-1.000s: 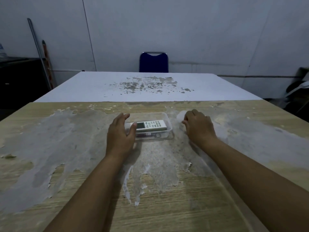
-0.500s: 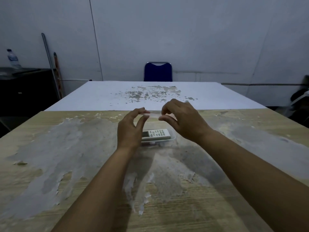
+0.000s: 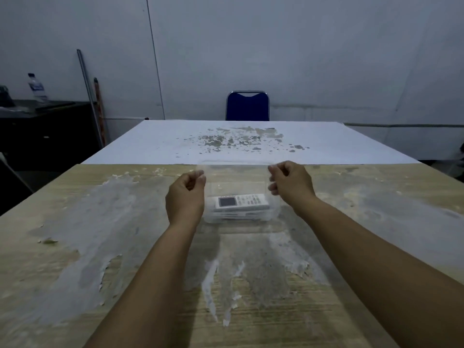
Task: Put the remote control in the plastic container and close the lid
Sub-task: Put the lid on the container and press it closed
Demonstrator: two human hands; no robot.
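Note:
A white remote control [image 3: 241, 201] lies flat inside a clear plastic container [image 3: 273, 213] on the worn wooden table. A clear plastic lid [image 3: 236, 172] hangs in the air above the container, nearly flat and hard to make out. My left hand [image 3: 187, 194] pinches the lid's left edge. My right hand [image 3: 288, 183] pinches its right edge. The lid does not touch the container's rim.
A white table [image 3: 150, 144] with grey flecks butts against the far edge of the wooden table [image 3: 75, 247]. Behind it stands a blue chair [image 3: 247, 106]. A dark cabinet [image 3: 45, 131] with a water bottle [image 3: 36, 87] is at the left, poles leaning beside it.
My right hand picked up the lid from the table beside the container. Both hands then spread apart along the lid and now hold it by its two ends above the container.

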